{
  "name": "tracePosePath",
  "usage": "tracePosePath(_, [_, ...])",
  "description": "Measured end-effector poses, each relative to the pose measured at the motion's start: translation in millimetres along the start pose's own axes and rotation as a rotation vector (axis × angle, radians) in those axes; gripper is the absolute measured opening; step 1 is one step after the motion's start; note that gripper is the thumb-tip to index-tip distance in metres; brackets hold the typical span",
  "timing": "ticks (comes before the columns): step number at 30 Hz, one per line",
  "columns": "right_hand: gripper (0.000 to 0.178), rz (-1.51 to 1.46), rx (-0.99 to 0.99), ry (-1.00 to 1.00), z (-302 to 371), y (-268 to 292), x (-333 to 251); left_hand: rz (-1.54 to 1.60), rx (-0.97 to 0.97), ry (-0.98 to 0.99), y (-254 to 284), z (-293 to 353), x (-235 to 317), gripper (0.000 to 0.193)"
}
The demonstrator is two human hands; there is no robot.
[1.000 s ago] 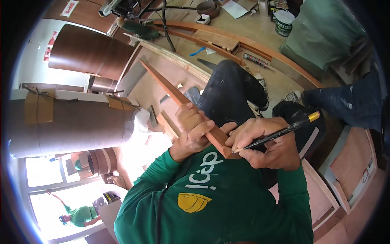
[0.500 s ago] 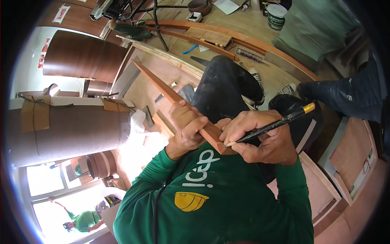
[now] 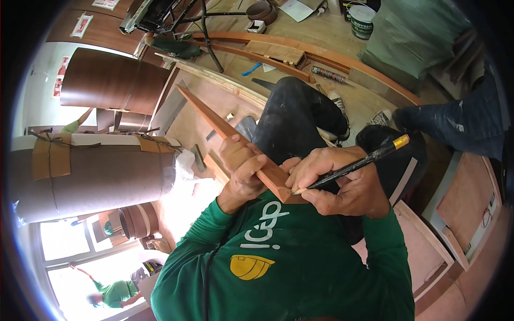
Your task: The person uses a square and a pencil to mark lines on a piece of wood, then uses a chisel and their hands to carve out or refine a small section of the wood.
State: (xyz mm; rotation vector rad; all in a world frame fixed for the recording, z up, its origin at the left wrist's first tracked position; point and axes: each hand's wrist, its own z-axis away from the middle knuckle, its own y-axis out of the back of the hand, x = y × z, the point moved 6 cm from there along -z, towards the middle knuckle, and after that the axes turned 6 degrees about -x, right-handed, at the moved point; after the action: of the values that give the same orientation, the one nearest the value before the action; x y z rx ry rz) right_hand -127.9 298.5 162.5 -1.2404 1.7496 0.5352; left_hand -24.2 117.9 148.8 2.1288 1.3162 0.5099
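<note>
The right hand point(image 3: 342, 182) is closed around a dark pencil point(image 3: 353, 166), pinching it low between thumb and fingers, with its point at the near end of a reddish-brown wood strip point(image 3: 274, 177). The left hand point(image 3: 243, 166) grips that strip a little back from the end, fingers wrapped over it and the end left exposed.

Marking looks to be under way rather than finished, since the pencil point sits right at the end. That end is already angled, showing a slanted face. Whether a full line is drawn there is too small to tell, so how much marking is left stays uncertain.

The strip runs from just in front of the green sweatshirt point(image 3: 321, 257), through the left hand, and away to the upper left, passing beside the dark-trousered knee point(image 3: 289, 107). Its far end lies over a pale panel point(image 3: 217, 96); I cannot tell whether it rests there.

Farther out, a curved wooden piece point(image 3: 342, 61) lies on the floor with a cartridge tube point(image 3: 328, 74) near it, and a pail point(image 3: 361, 24) stands beyond. A large wrapped cylinder point(image 3: 101, 182) is at the left, well apart from the strip.
</note>
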Motion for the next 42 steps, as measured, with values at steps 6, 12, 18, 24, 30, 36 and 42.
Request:
tracePosePath(6, [0.015, -0.015, 0.043, 0.060, -2.4, 2.5, 3.8, -0.018, 0.020, -0.001, -2.4, -5.7, 0.6, 0.051])
tracePosePath(12, [0.015, 0.086, 0.011, 0.021, -12.0, 2.9, -2.9, 0.005, 0.002, 0.002, -2.1, 1.0, -2.1, 0.059])
tracePosePath(18, [0.014, 0.043, 0.019, 0.030, -8.0, 4.2, 2.9, 0.075, -0.057, -0.019, -0.5, -5.0, 0.2, 0.062])
tracePosePath(24, [0.014, 0.020, 0.030, -0.036, -14.8, 1.5, -2.3, 0.015, -0.002, -0.031, -3.0, 5.8, -0.3, 0.062])
tracePosePath(30, [0.014, 0.056, 0.042, 0.032, -3.7, 2.2, -1.5, 0.005, 0.006, -0.018, -2.9, 7.3, 3.6, 0.063])
tracePosePath(36, [0.013, 0.052, 0.049, 0.036, -8.5, -1.1, -1.0, 0.041, -0.008, -0.022, -0.8, 9.0, -1.2, 0.064])
tracePosePath(42, [0.013, 0.047, 0.053, 0.015, -8.9, -4.9, -1.3, 0.015, -0.032, -0.025, -1.6, 10.0, 2.0, 0.065])
